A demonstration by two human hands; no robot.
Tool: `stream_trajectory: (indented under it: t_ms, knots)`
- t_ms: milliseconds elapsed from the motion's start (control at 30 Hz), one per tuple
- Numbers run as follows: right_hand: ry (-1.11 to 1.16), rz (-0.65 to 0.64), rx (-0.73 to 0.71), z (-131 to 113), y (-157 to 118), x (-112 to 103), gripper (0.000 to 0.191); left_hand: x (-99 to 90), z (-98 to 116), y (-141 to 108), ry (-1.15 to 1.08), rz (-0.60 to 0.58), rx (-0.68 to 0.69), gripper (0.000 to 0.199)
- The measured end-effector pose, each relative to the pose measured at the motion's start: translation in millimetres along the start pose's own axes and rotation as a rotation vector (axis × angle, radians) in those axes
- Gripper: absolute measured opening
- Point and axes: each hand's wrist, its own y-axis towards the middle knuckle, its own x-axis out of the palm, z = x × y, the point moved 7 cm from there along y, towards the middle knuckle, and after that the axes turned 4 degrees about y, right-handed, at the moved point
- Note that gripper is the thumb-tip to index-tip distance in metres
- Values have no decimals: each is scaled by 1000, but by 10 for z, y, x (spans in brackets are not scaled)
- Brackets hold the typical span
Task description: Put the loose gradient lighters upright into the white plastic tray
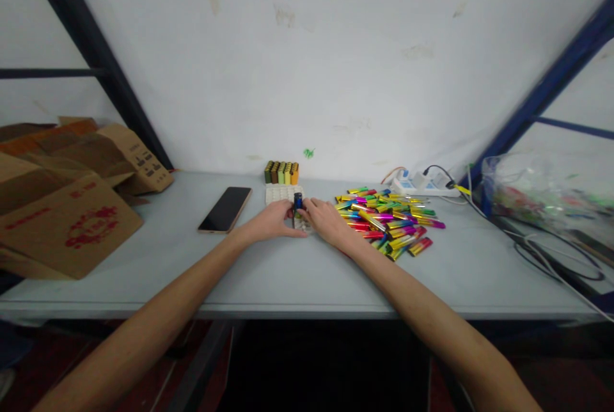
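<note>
A small dark blue lighter point(298, 201) with a black top stands upright between my hands at the middle of the table. My left hand point(274, 221) has its curled fingers at the lighter's left side, its thumb stretched out lower down. From the right, the bent fingers of my right hand point(323, 217) close on the same piece. Under and behind the hands lies a white tray point(275, 194) with rows of small cups, partly covered. Just beyond it, several lighters point(281, 173) in green, brown, yellow and orange stand in tight rows. The lighter's lower end is mostly hidden.
Beside my right hand spreads a pile of shiny multicoloured metallic sleeves point(384, 217). A phone point(225, 209) lies to the left, cardboard boxes point(77, 220) farther left. A power strip point(425, 183), loose cables point(537, 245) and a clear plastic bag point(542, 188) are at right. The wall point(307, 66) stands behind.
</note>
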Motion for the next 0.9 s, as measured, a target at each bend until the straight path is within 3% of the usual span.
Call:
stream_trajectory:
  t_ms: [200,400,567,800,900]
  knots:
    - [-6,58,-15,64,-87,-218,33,8,-14,0,-17,-7,-8,64]
    - [129,124,-8,480,-262,-555,26,-13,-14,-11,-36,-22,-16,63]
    - [263,-26,-44,685,-382,-582,22,-48,-63,-13,-15,-46,-21,62]
    - [408,-369,9,631,-560,-532,31,-71,-125,-20,-4,-62,-40,59]
    - [394,-437,65,624,-619,-511,39,-90,-113,-28,2,-82,-50,62]
